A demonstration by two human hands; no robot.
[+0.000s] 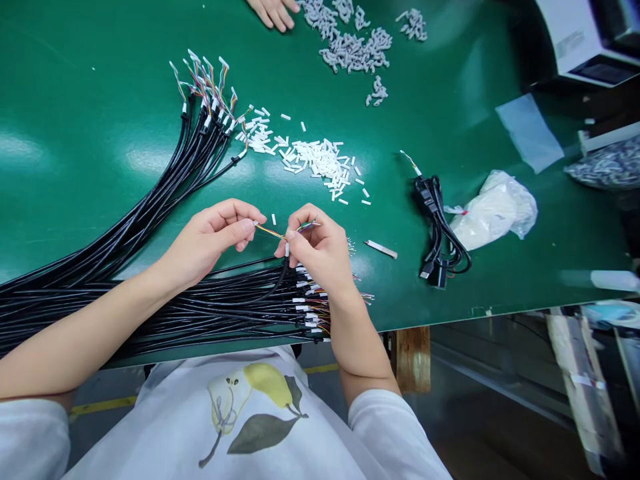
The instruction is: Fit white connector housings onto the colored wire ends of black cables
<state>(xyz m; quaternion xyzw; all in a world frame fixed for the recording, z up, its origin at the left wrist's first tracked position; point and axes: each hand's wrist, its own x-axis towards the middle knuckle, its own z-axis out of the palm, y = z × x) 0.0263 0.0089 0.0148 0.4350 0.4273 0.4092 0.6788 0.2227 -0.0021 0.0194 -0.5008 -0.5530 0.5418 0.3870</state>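
My left hand (215, 233) is closed, its thumb and forefinger pinching a small whitish tip at the end of thin coloured wires (271, 232). My right hand (323, 247) grips the same wires nearer the cable, with more loose strands sticking up past its fingers. A white sleeve (287, 250) marks where these wires leave the black cable, just under the right fingers. Below both hands lies a thick bundle of black cables (235, 303) with white sleeves and bare wire ends at the right. One loose white tube (273, 219) lies between the hands.
Beyond my hands are a second black cable bundle (165, 180) and a pile of white tubes (320, 160). Grey parts (355, 50) lie near another person's hand (274, 12). Rightward are a white-handled tool (381, 249), a coiled cord (440, 233) and a plastic bag (493, 210).
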